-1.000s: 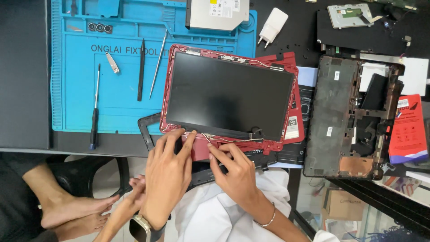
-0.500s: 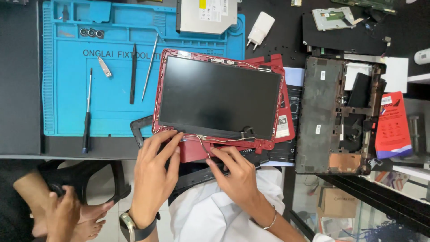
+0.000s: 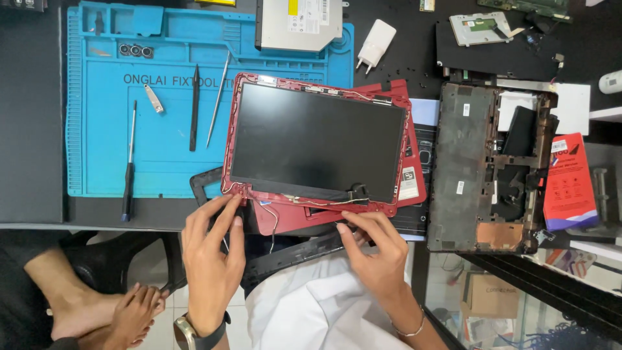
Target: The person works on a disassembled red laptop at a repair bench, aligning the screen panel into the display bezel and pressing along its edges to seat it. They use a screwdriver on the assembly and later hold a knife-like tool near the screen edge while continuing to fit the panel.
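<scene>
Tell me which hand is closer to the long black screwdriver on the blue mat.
Left. The left hand sits just right of the screwdriver, near the screen's corner; the right hand is far across.

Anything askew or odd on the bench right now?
Yes: the red screen assembly lies skewed across the blue mat edge and other parts, thin wires trailing loose from its lower edge, where the left hand and right hand sit.

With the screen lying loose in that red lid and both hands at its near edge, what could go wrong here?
The thin wires trailing along the near edge of the red lid could snag on the left hand or right hand and tear. The bare screen panel sits unfastened and might slide or crack if the lid tips off the table edge.
</scene>
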